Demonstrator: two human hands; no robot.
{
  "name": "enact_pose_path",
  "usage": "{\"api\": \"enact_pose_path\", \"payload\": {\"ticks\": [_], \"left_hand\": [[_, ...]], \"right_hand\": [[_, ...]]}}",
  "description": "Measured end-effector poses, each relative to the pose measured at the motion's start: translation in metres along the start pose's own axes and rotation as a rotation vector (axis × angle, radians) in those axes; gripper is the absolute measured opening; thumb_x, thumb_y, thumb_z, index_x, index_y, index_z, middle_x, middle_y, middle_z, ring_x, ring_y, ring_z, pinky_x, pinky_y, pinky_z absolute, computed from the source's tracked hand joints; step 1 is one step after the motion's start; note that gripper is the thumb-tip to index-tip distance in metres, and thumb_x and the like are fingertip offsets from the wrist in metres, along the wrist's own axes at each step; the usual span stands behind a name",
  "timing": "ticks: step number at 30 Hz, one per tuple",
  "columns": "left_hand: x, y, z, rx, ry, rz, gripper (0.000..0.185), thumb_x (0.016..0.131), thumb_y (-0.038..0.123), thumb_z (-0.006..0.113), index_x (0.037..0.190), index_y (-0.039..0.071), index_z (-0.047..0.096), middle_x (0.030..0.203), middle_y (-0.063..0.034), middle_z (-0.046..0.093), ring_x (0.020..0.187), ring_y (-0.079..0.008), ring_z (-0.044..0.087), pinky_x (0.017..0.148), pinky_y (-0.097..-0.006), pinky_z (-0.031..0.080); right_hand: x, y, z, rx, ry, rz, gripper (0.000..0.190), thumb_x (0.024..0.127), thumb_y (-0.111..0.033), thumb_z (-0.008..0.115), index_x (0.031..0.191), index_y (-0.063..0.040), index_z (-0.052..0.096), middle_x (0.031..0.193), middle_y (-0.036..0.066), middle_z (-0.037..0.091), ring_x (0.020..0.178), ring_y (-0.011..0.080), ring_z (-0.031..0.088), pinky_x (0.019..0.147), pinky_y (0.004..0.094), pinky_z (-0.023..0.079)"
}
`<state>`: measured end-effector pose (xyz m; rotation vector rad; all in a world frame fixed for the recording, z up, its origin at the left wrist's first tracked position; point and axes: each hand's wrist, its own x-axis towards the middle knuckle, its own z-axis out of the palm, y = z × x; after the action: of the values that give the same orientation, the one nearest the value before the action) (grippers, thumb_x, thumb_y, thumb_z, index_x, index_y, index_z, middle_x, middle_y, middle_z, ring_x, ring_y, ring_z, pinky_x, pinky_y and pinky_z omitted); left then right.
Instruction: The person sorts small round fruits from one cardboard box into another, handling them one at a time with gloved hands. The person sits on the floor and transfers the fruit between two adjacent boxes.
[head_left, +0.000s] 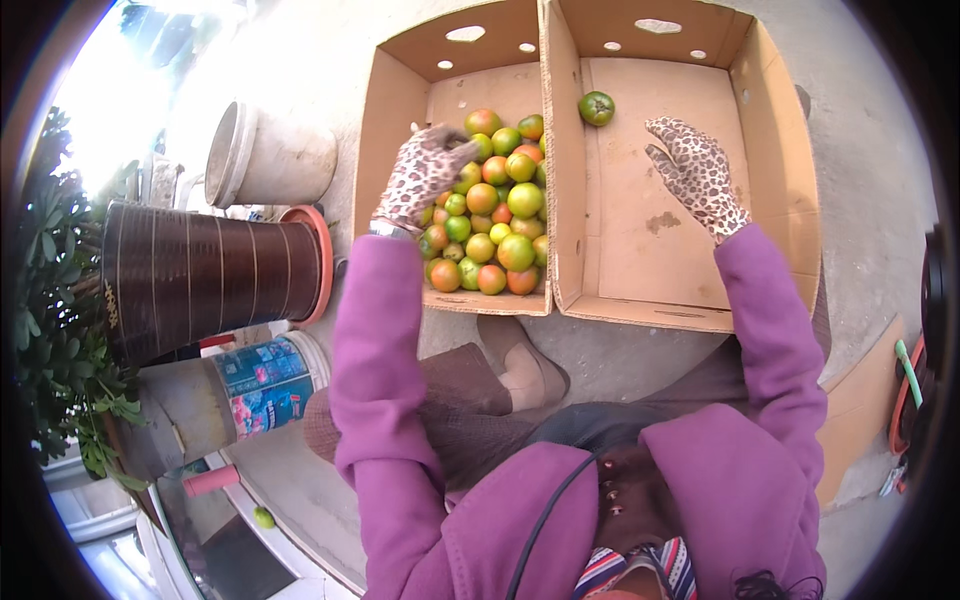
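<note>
Two cardboard boxes stand side by side in front of me. The left cardboard box (487, 301) holds many green and orange tomatoes (481, 198). My left hand (431, 169), in a leopard-print glove, is over that box's left part, its fingers curled at the edge of the tomatoes; whether it grips one is hidden by the glove and blur. My right hand (688, 169), in a matching glove, hovers over the right cardboard box (637, 270) with thumb and fingers apart and nothing held. A single green tomato (597, 109) lies near that box's left wall.
On the left are a whitish bucket (289, 157), a dark brown plant pot (217, 274) with an orange saucer, and a bucket with a blue label (262, 386). A small green fruit (264, 517) lies at lower left. A flat cardboard piece (859, 412) is at right.
</note>
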<state>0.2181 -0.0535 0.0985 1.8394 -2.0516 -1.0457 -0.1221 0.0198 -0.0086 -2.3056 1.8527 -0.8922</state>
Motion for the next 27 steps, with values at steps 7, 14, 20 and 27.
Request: {"api": "enact_pose_path", "payload": {"ticks": [7, 14, 20, 27], "left_hand": [[0.031, 0.05, 0.171, -0.495, -0.026, 0.339, 0.035, 0.09, 0.028, 0.063, 0.113, 0.002, 0.063, 0.094, -0.0122, 0.069, 0.079, -0.0194, 0.068, 0.071, -0.0298, 0.054], [0.022, 0.055, 0.192, 0.399, -0.504, 0.357, 0.034, 0.082, 0.033, 0.063, 0.097, 0.003, 0.067, 0.086, -0.02, 0.068, 0.084, -0.0355, 0.067, 0.077, -0.0444, 0.053], [0.022, 0.065, 0.184, 0.475, -0.545, 0.203, 0.023, 0.082, 0.02, 0.063, 0.097, 0.007, 0.072, 0.093, -0.0143, 0.071, 0.09, -0.0314, 0.069, 0.079, -0.0463, 0.055], [0.026, 0.068, 0.19, 0.389, -0.312, 0.197, 0.022, 0.081, 0.022, 0.062, 0.09, 0.005, 0.072, 0.089, -0.0179, 0.07, 0.088, -0.0316, 0.069, 0.073, -0.0441, 0.056]], "right_hand": [[-0.002, 0.004, 0.03, -0.069, -0.424, 0.204, 0.051, 0.089, -0.023, 0.06, 0.137, -0.012, 0.046, 0.139, 0.011, 0.049, 0.13, 0.0257, 0.045, 0.107, 0.0403, 0.036], [0.076, 0.006, 0.099, -0.138, -0.523, 0.129, 0.075, 0.08, -0.017, 0.068, 0.146, -0.015, 0.032, 0.145, 0.019, 0.039, 0.127, 0.0335, 0.046, 0.103, 0.0424, 0.04], [0.124, -0.011, 0.151, -0.207, -0.567, 0.16, 0.068, 0.074, -0.017, 0.073, 0.137, -0.015, 0.047, 0.139, 0.019, 0.045, 0.117, 0.0334, 0.055, 0.097, 0.0438, 0.045], [0.092, 0.026, 0.114, 0.04, -0.394, 0.324, 0.067, 0.072, -0.019, 0.074, 0.133, -0.011, 0.048, 0.134, 0.013, 0.052, 0.122, 0.0297, 0.052, 0.102, 0.04, 0.043]]}}
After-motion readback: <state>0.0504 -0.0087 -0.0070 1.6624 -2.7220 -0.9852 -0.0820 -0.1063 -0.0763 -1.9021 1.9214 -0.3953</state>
